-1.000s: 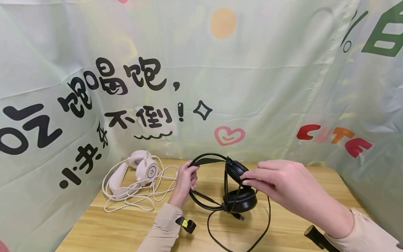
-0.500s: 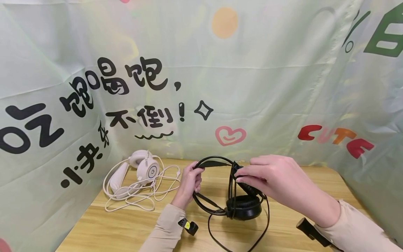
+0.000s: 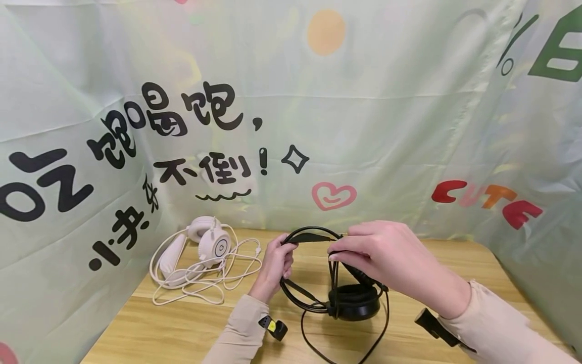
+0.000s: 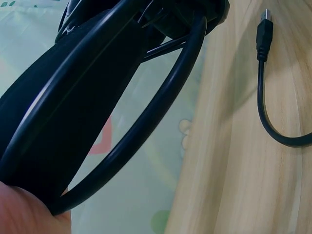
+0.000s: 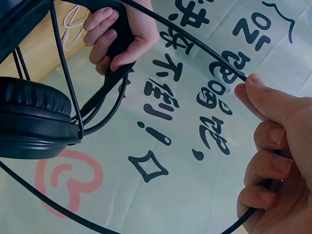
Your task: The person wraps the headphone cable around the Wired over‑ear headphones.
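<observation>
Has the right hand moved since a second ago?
Yes. The right hand has drifted left and slightly up toward the black headset's band; against the pink heart on the backdrop, its fingertips now sit nearly under it.

A white headset (image 3: 206,245) is seen at the back left of the wooden counter (image 3: 173,328), with its white cable (image 3: 213,283) lying in loose loops beside it. Behind, a pale green printed cloth (image 3: 386,126) is hung, with black characters, a pink heart and the word that seems to read "CUTE".
</observation>
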Demonstrator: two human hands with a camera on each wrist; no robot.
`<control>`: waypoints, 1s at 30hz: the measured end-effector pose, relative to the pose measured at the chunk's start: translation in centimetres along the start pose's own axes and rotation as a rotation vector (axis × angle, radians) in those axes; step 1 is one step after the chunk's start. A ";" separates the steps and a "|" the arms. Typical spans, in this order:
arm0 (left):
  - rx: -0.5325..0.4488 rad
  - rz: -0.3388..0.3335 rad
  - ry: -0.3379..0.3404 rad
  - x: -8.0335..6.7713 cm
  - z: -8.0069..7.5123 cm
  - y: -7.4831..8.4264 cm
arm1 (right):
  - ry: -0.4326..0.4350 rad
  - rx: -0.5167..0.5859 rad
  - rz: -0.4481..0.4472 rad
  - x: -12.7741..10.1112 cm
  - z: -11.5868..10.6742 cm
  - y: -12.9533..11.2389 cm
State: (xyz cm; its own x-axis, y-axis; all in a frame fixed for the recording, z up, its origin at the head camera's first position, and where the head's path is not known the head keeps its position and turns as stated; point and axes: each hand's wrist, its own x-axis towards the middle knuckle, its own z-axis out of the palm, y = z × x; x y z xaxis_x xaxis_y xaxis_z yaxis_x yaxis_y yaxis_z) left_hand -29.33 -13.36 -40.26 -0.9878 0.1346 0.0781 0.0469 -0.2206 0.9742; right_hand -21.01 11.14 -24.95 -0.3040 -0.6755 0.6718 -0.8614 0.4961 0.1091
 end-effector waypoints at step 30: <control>0.033 0.013 -0.073 -0.2 0.1 0.0 | -0.082 -0.011 0.175 0.4 1.7 2.9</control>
State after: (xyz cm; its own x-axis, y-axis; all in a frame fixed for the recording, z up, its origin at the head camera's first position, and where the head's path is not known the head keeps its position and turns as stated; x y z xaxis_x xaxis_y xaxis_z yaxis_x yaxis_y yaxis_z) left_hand -29.16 -13.26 -40.26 -0.9736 0.2028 0.1047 0.0656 -0.1909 0.9794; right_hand -24.31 11.41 -25.62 -0.4814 -0.6207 0.6189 -0.7882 0.6154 0.0040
